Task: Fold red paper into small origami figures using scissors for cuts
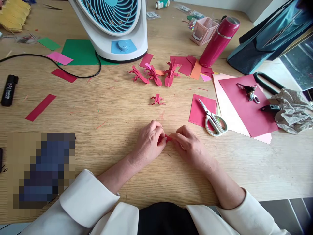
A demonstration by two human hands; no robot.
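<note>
Between my two hands is a small piece of folded red paper (168, 138), mostly hidden by my fingers. My left hand (152, 138) pinches its left side, and my right hand (189, 143) grips its right end with the fingertips. Both hands are low over the wooden table, close together. Straight ahead of them sits a small red origami figure (157, 99) with thin legs. Farther back stand a few larger red origami figures (154, 75) in a row. To the right, white-handled scissors (213, 121) lie partly on a stack of red paper squares (197, 109).
A white and blue fan (122, 42) stands at the back, its black cable (73, 75) curving left. A magenta thermos (219, 42), a pink basket (202, 31) and a teal bag (266, 39) are at the back right. Crumpled paper (294, 111) lies right; a black glue stick (9, 90) left.
</note>
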